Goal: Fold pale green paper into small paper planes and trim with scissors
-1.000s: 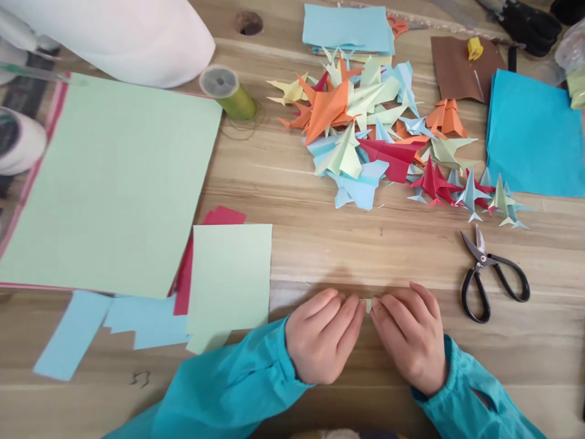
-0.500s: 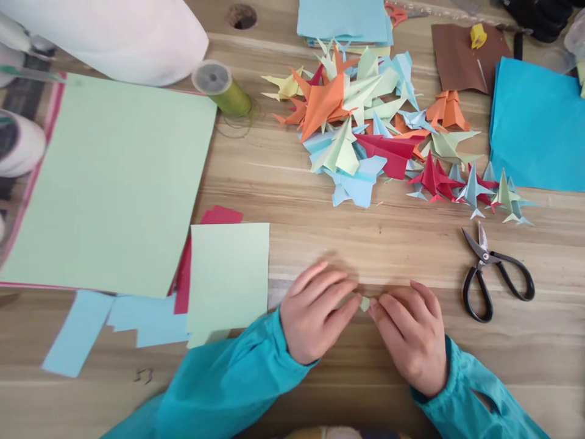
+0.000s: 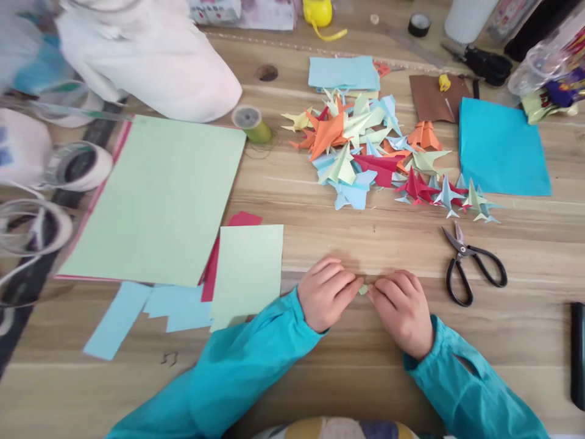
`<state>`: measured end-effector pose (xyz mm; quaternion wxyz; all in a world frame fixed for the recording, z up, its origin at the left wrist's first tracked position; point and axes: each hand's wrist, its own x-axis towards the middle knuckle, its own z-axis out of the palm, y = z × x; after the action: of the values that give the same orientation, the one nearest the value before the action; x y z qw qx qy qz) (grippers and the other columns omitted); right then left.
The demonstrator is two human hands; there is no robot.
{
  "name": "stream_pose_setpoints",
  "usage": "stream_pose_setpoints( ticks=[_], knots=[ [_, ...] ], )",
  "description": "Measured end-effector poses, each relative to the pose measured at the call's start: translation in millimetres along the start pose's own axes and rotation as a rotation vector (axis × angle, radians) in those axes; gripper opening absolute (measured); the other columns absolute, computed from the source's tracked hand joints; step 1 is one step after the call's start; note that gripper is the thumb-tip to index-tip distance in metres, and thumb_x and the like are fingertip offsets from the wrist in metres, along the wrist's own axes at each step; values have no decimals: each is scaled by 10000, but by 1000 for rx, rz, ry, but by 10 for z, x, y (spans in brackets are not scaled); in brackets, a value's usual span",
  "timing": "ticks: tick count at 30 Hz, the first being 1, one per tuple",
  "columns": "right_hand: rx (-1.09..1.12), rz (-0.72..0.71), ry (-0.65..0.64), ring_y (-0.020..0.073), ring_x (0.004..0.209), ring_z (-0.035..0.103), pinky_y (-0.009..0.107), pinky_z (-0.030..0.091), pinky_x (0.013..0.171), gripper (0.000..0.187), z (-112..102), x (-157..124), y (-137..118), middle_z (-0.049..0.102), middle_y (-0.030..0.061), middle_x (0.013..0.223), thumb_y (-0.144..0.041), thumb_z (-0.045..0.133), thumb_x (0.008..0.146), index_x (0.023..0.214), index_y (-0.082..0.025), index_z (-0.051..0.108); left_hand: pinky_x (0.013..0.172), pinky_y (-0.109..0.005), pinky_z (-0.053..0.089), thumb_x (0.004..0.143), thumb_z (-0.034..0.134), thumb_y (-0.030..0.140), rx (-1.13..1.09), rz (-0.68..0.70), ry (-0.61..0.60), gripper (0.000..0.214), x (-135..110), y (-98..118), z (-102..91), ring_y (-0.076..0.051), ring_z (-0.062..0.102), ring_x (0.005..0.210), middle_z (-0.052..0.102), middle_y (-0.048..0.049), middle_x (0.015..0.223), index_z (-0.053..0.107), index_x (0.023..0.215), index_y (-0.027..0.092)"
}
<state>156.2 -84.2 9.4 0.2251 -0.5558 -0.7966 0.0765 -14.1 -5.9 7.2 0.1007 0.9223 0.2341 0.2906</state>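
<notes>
Between my fingertips, low over the wooden table, is a small folded piece of pale green paper [image 3: 363, 289]; most of it is hidden by my fingers. My left hand [image 3: 328, 296] pinches its left end, fingers closed. From the other side, my right hand [image 3: 402, 311] pinches the right end. Left of my left hand lies a light green sheet [image 3: 251, 271]. Black-handled scissors [image 3: 462, 251] rest with blades parted, right of my right hand. Beyond both hands is a heap of folded paper planes [image 3: 354, 143] in orange, green, blue and red.
A large green sheet [image 3: 159, 201] lies at left, with blue paper strips [image 3: 114, 320] below it. A spool of green thread [image 3: 252, 124] stands near its corner. Bright blue paper [image 3: 503, 149] is at the right, tape rolls [image 3: 77, 166] at far left, a white bag [image 3: 173, 67] behind.
The camera view has shifted and taken in more of the table's far side and edges. Both hands keep pinching the small green paper, with little visible movement.
</notes>
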Motion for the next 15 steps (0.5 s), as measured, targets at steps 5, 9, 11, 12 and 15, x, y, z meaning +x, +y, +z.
stream_pose_setpoints(
  ticks=[5, 9, 11, 12, 15],
  knots=[
    [-2, -1, 23, 165, 831, 485, 326, 361, 788, 147, 35, 3, 57, 624, 35, 817, -187, 492, 861, 865, -198, 639, 740, -344, 421, 827, 444, 173, 45, 95, -97, 209, 78, -36, -47, -146, 515, 653, 614, -23, 635, 650, 794, 175],
    [-16, 20, 39, 161, 816, 476, 312, 340, 759, 141, 43, 20, 85, 620, 26, 806, -207, 510, 856, 827, -210, 648, 681, -337, 373, 801, 485, 203, 134, 98, -376, 193, 181, -95, -81, -162, 507, 657, 583, -34, 604, 652, 709, 176],
    [-16, 35, 46, 158, 806, 474, 306, 331, 745, 134, 39, 31, 92, 619, 24, 805, -220, 529, 846, 795, -212, 653, 681, -339, 350, 779, 510, 197, 170, 88, -475, 172, 240, -108, -80, -176, 518, 711, 588, -47, 648, 650, 682, 173],
    [-18, 40, 49, 156, 804, 474, 304, 326, 742, 139, 37, 35, 95, 618, 26, 808, -228, 529, 847, 792, -213, 656, 684, -339, 342, 770, 520, 191, 181, 92, -517, 159, 269, -108, -76, -178, 522, 725, 590, -48, 657, 650, 680, 171],
    [-28, 41, 50, 156, 802, 478, 302, 314, 735, 163, 33, 44, 106, 617, 31, 812, -255, 524, 852, 784, -214, 666, 667, -333, 332, 729, 563, 193, 215, 99, -615, 106, 356, -87, -48, -186, 539, 732, 612, -43, 690, 669, 733, 181]
  ],
)
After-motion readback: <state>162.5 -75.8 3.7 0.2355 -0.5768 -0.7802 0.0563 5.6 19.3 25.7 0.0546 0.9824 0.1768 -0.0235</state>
